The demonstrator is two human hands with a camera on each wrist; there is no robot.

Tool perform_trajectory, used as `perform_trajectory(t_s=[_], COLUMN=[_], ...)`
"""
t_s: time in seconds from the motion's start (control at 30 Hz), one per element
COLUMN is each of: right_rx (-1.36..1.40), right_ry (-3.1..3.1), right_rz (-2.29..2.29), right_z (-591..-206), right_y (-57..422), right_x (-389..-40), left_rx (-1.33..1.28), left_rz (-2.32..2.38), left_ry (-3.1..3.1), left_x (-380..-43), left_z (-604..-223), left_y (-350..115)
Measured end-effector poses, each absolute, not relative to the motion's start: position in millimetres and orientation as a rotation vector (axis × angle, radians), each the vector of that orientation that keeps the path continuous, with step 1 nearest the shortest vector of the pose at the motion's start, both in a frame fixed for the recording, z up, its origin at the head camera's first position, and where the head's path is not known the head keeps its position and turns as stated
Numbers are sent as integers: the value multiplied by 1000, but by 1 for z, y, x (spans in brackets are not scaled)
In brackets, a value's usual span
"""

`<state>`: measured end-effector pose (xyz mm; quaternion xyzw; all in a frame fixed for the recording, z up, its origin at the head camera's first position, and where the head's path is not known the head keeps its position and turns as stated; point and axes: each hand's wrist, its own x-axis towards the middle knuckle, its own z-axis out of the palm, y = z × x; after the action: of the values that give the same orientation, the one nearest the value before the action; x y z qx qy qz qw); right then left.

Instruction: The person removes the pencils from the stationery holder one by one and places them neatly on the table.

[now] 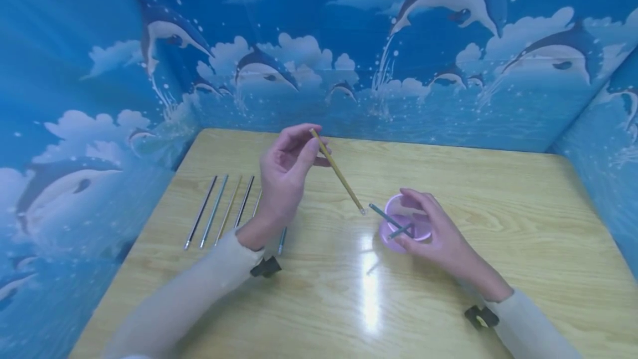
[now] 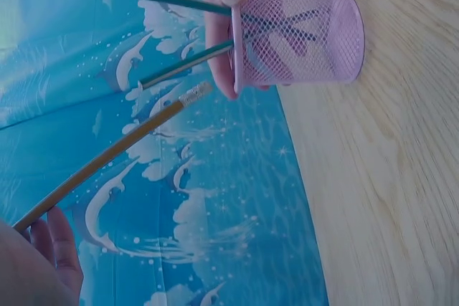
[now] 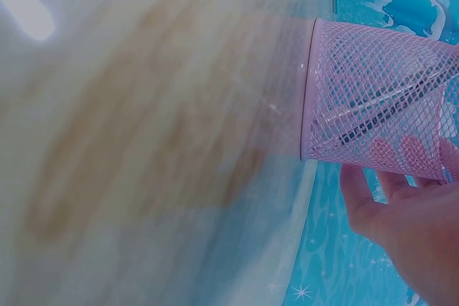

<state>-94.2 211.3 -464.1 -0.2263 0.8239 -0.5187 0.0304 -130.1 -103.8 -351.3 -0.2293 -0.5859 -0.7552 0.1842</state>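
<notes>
My left hand (image 1: 284, 176) pinches a yellow pencil (image 1: 339, 173) between thumb and fingers, above the table. The pencil slants down to the right, and its eraser end (image 2: 195, 93) is near the cup's mouth but outside it. A pink mesh pencil cup (image 2: 348, 37) stands upright on the table. My right hand (image 1: 443, 237) holds it near the rim, thumb on the near side and fingers on the far side. Two green pencils (image 1: 384, 215) lean inside the cup, their upper ends sticking out past the rim. The right wrist view shows their lower parts through the mesh (image 3: 380, 98).
Several pencils (image 1: 201, 212) lie side by side on the left of the wooden table (image 1: 319, 303), some partly hidden by my left hand and forearm. A blue curtain with dolphins (image 1: 299, 93) encloses the back and sides. Glare (image 1: 370, 292) marks the table's middle.
</notes>
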Motion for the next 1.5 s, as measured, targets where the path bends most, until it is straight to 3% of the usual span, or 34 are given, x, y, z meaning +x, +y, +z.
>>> perform_trajectory(t_s=[0.43, 1.03, 1.5], right_rx=[-711, -731, -692], right_ry=[2532, 2536, 2547], right_rz=[-1612, -1612, -1588], right_z=[-465, -464, -464], right_y=[212, 211, 211], right_x=[-94, -94, -93], left_rx=[-326, -72, 77], left_rz=[-2146, -2114, -1616], left_ry=[-1974, -2402, -2815], left_x=[-143, -162, -178], left_z=[-379, -433, -454], left_y=[-139, -161, -159])
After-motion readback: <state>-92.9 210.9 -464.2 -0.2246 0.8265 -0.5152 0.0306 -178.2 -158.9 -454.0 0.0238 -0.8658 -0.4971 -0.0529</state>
